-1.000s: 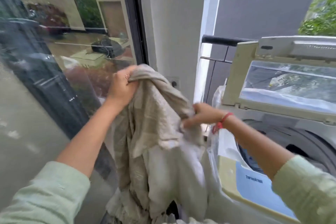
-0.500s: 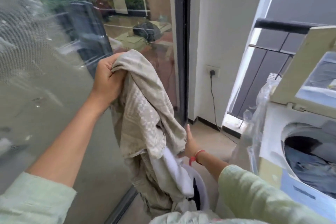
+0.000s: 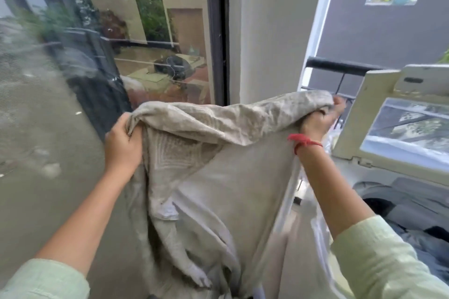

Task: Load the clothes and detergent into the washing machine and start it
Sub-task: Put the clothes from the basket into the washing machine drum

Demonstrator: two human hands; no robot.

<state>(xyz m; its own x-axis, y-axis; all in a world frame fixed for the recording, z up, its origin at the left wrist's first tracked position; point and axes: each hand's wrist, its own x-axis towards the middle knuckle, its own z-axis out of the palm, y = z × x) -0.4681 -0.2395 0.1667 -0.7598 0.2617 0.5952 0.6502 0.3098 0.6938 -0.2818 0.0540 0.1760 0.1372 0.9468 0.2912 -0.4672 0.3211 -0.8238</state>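
Note:
A large beige patterned garment point(image 3: 218, 177) hangs spread out in front of me, held up by its top edge. My left hand point(image 3: 122, 143) grips its left corner in a fist. My right hand point(image 3: 320, 119), with a red thread at the wrist, grips the right corner close to the washing machine's raised lid point(image 3: 364, 114). The top-loading washing machine point(image 3: 379, 184) stands at the right with its drum open. Dark grey clothes point(image 3: 422, 243) lie inside the drum. The garment's lower part drops out of view at the bottom.
A glass sliding door point(image 3: 109, 56) with a dark frame fills the left side. A plain wall pillar point(image 3: 267, 31) stands straight ahead. A black balcony railing point(image 3: 337, 64) runs behind the machine. Clear plastic wrap point(image 3: 315, 230) hangs along the machine's left side.
My right hand rose from low under the cloth to its upper right corner, stretching the garment wide. My left hand dropped a little, and the view swung right toward the machine.

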